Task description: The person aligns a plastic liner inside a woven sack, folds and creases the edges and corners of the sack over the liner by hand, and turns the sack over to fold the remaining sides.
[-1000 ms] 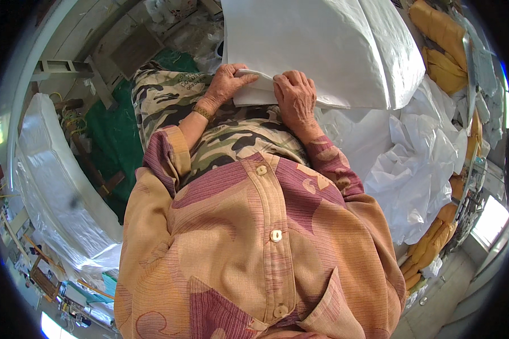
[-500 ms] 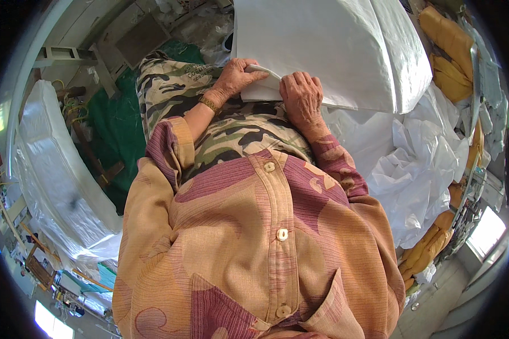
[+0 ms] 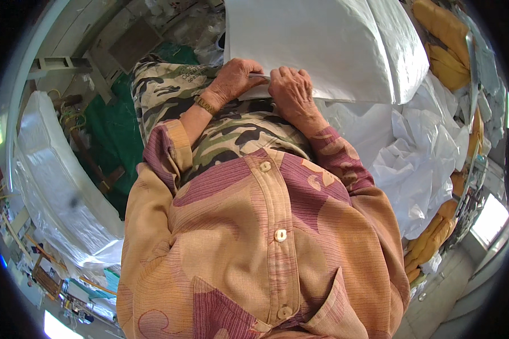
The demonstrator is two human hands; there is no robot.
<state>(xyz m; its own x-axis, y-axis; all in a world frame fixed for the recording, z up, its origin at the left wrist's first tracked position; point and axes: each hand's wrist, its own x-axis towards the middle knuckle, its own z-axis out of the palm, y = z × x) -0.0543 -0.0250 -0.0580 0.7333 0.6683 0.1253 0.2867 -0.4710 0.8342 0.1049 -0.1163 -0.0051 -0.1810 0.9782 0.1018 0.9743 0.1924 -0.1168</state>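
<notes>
A large white plastic sheet [image 3: 316, 45] lies over my knees and reaches away to the far side. Its near edge is pinched between the thumb and fingers of my left hand [image 3: 234, 79], which has a watch at the wrist. Close to its right, my right hand [image 3: 293, 93] is closed on the same edge, fingers curled over it. Only a short folded strip of the edge shows between the two hands. Camouflage cloth [image 3: 232, 133] covers my lap beneath them.
Crumpled white plastic [image 3: 418, 152] is heaped at my right, beside yellow padded bundles [image 3: 444, 65]. At my left stands a stack wrapped in clear plastic [image 3: 56, 181]. Green cloth [image 3: 110, 135] lies between that stack and my legs, near a metal frame [image 3: 62, 65].
My right hand has moved left along the edge, closer to my left hand. Less of the edge shows between them. The sheet has shifted slightly left and away.
</notes>
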